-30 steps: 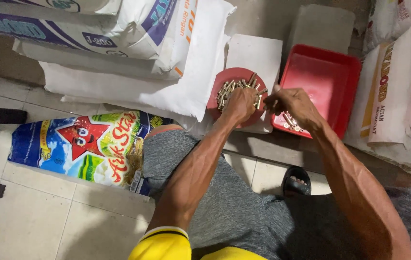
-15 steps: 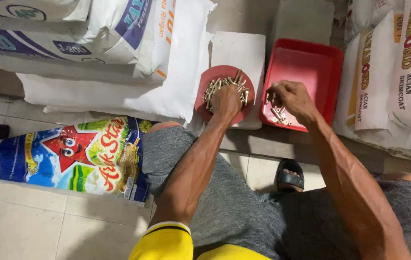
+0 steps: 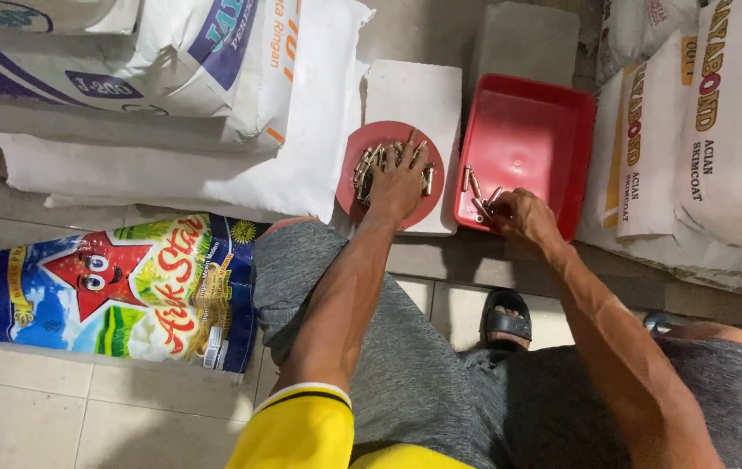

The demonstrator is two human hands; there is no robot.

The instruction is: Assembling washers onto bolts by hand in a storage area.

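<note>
Left hand (image 3: 397, 184) on metal pieces (image 3: 369, 165) (round red dish (image 3: 349, 193)), right hand (image 3: 520, 214) in red tray (image 3: 534, 130).

Even indoor light, soft shadows, sharp

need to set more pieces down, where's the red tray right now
In the head view the red tray sits upper right, between the white block holding the round plate and the stacked sacks; the right hand rests at its near corner.
</note>
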